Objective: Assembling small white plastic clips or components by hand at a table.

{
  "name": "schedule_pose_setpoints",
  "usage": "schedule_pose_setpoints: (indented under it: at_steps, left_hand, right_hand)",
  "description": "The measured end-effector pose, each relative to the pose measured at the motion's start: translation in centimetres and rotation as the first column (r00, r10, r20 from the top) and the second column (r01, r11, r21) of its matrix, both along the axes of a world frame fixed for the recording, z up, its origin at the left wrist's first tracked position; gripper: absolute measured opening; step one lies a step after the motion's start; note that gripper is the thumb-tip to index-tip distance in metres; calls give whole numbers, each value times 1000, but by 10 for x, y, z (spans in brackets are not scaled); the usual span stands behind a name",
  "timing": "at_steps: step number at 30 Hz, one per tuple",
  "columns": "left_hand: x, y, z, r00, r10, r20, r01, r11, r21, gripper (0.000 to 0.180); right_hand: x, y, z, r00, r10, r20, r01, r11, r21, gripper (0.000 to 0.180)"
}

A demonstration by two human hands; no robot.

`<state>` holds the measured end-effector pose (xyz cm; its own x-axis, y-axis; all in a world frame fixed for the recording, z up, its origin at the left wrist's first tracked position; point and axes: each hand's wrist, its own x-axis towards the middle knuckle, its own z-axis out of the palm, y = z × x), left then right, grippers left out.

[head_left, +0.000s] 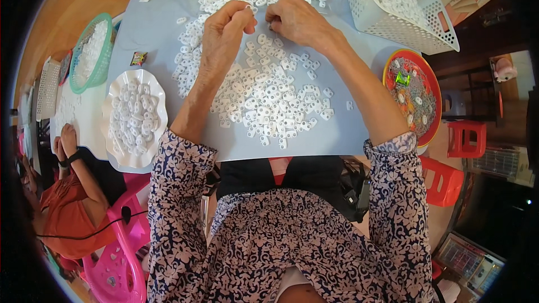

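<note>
Pale-blue tabletop [348, 137] bears one scalloped dish [116, 84], one red basin [429, 73], scores of small white pieces [275, 112]; left hand [224, 25] and right hand [297, 21] curl, pinched object unclear.

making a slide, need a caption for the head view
Left hand and right hand near small white pieces on a pale blue table, between a scalloped white dish and a red bowl.
</note>
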<state>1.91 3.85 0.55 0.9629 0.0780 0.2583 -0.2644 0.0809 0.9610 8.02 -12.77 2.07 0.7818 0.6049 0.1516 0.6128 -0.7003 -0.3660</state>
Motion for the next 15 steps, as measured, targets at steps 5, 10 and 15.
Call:
schedule_pose_setpoints:
  at_steps: [5, 10, 15]
  left_hand:
    - [-2, 1, 1, 997, -81, -3, 81, 997, -20, 19]
    - [-5, -2, 0, 994, -101, -33, 103, 993, 50, 18]
    - [-2, 0, -6, 998, -52, -30, 54, 997, 60, 19]
  right_hand:
    - [-6, -1, 10, 988, -57, -143, 44, 995, -90, 15]
    - [-7, -8, -3, 998, -19, -60, 20, 1000, 8, 15]
    - [-9, -14, 5, 991, -37, -129, 33, 999, -29, 15]
